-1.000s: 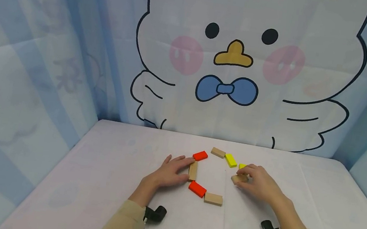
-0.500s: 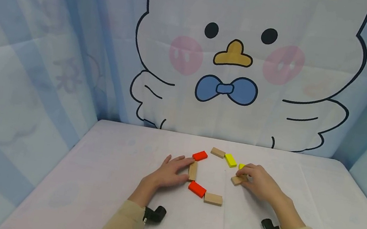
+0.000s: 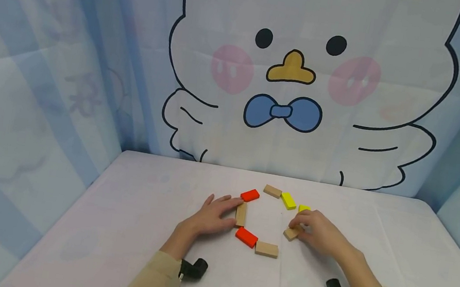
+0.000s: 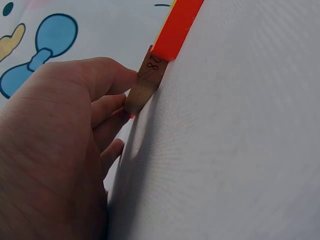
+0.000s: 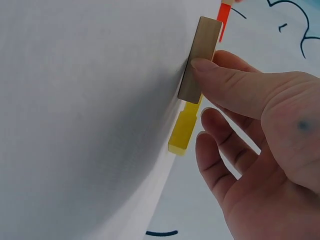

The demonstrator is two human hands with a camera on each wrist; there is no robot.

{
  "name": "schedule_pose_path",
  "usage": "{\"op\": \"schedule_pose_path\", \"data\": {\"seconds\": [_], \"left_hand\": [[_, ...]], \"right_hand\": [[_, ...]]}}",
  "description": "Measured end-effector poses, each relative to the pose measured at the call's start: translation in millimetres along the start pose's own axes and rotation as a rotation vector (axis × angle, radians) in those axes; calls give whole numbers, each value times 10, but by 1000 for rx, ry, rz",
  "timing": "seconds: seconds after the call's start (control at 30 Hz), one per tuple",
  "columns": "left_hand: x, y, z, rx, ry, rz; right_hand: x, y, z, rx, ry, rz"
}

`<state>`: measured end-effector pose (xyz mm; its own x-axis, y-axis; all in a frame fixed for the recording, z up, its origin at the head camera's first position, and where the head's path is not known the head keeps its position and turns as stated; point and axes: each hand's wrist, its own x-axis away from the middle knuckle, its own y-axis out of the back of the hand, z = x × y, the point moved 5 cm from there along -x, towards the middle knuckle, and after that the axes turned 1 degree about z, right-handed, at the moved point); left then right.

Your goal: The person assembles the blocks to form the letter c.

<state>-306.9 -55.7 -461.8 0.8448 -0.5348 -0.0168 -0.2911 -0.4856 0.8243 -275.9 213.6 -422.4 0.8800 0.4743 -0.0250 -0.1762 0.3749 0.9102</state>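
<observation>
In the head view my left hand (image 3: 214, 216) rests at a plain wooden block (image 3: 241, 215) on the left side of a ring of blocks. Its thumb and fingertips touch the block, whose dark numbers show in the left wrist view. My right hand (image 3: 320, 232) pinches another wooden block (image 3: 290, 234) between thumb and fingers, low over the table on the ring's right side. The right wrist view shows that thumb (image 5: 212, 70) flat on the block's face, other fingers loosely bent. A yellow block (image 3: 303, 208) lies just beyond this hand, partly hidden by it.
Red blocks (image 3: 246, 237) lie at both ends of the left wooden block. Another wooden block (image 3: 266, 249) sits at the ring's near side. At the far side lie a wooden block (image 3: 273, 191) and a yellow block (image 3: 288, 201). A printed curtain (image 3: 278, 145) stands behind the white table (image 3: 118, 245).
My right hand has moved slightly nearer and to the left with its wooden block, showing more of the yellow block behind. The left hand has stayed at its block.
</observation>
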Motion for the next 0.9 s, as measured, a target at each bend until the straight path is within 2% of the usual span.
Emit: {"op": "schedule_pose_path", "data": {"seconds": [0.2,0.6,0.9], "left_hand": [[-3,-11,14,-5,0,1],[-1,-14,22,2,2,-1],[-1,-14,18,5,3,5]], "right_hand": [[29,-15,83,-22,16,27],[103,-18,209,-17,109,49],[137,-52,236,-16,125,88]]}}
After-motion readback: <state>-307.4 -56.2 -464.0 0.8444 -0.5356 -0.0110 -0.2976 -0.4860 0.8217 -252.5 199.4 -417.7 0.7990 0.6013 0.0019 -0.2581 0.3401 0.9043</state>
